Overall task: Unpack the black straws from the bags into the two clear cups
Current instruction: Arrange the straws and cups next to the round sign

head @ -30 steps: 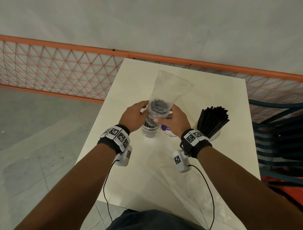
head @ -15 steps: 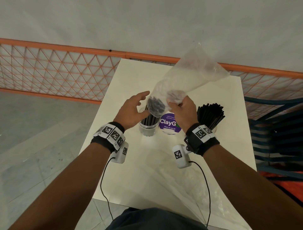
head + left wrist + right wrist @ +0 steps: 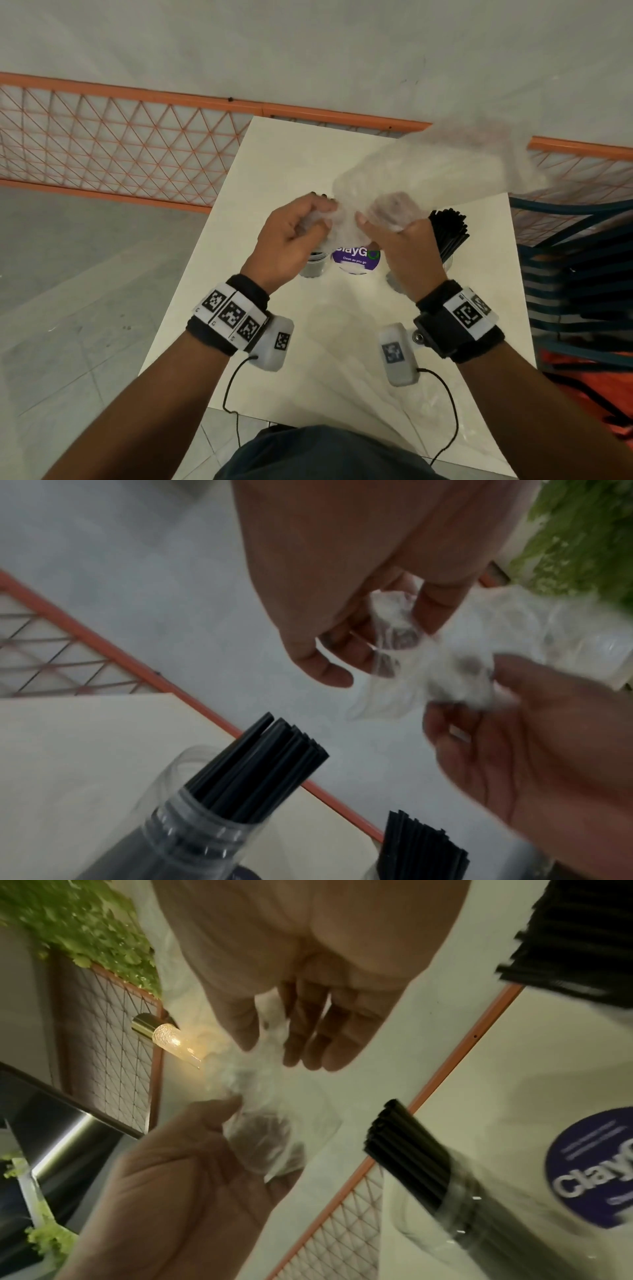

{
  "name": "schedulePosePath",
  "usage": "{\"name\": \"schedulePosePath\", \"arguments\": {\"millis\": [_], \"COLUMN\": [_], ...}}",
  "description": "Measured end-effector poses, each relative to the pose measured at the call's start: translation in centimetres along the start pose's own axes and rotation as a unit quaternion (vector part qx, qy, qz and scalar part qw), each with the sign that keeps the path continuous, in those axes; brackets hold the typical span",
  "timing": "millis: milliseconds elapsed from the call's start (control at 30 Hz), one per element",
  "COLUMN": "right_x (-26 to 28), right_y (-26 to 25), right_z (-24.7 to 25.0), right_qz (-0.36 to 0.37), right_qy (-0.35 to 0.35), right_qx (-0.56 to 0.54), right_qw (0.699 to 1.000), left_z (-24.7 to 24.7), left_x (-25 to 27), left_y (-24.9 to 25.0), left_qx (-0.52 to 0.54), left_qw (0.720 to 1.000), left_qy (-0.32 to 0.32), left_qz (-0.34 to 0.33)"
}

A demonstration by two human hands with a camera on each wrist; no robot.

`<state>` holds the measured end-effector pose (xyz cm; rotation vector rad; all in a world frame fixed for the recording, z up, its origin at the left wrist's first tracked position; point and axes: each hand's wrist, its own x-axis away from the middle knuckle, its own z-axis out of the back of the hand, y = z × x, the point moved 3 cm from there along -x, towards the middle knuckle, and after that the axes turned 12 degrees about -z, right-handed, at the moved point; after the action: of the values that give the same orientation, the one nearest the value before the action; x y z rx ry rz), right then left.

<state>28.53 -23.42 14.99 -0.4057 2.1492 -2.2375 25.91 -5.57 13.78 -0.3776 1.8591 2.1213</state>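
Observation:
Both hands hold an empty clear bag (image 3: 445, 164) in the air above the white table (image 3: 274, 161); the bag is blurred and trails up to the right. My left hand (image 3: 317, 219) grips its crumpled mouth (image 3: 394, 623). My right hand (image 3: 376, 224) pinches the bag beside it (image 3: 270, 1047). Under the left hand stands a clear cup (image 3: 192, 831) full of black straws (image 3: 267, 761), mostly hidden in the head view. The second cup's black straws (image 3: 448, 229) stand to the right of my right hand.
A round purple sticker (image 3: 356, 258) lies on the table between the cups. Flat clear plastic (image 3: 394, 428) covers the table's near part. An orange mesh fence (image 3: 120, 147) runs behind the table, and dark slatted chairs (image 3: 575, 274) stand at the right.
The bag has come up off the straws, which stay in the left cup, and has swung to the right. My left hand, open half a second ago, now grips the bag's mouth.

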Motion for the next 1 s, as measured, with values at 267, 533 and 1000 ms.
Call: {"name": "schedulePosePath", "arguments": {"millis": [267,533,1000], "right_x": [4.6,8.4,6.0], "right_y": [5.0,7.5,12.0], "right_z": [6.1,5.4,7.5], "right_qz": [-0.08,-0.065,-0.129], "right_qy": [0.031,-0.101,-0.045], "right_qx": [-0.007,0.472,0.506], "right_qw": [0.996,0.874,0.851], "left_z": [2.3,-3.4,-3.5], "left_x": [6.5,10.0,11.1], "left_y": [-3.4,-4.9,-9.0], "left_qx": [-0.229,-0.184,-0.408], "left_qw": [0.967,0.948,0.845], "left_qy": [-0.109,-0.258,-0.308], "left_qz": [-0.001,0.029,0.156]}}
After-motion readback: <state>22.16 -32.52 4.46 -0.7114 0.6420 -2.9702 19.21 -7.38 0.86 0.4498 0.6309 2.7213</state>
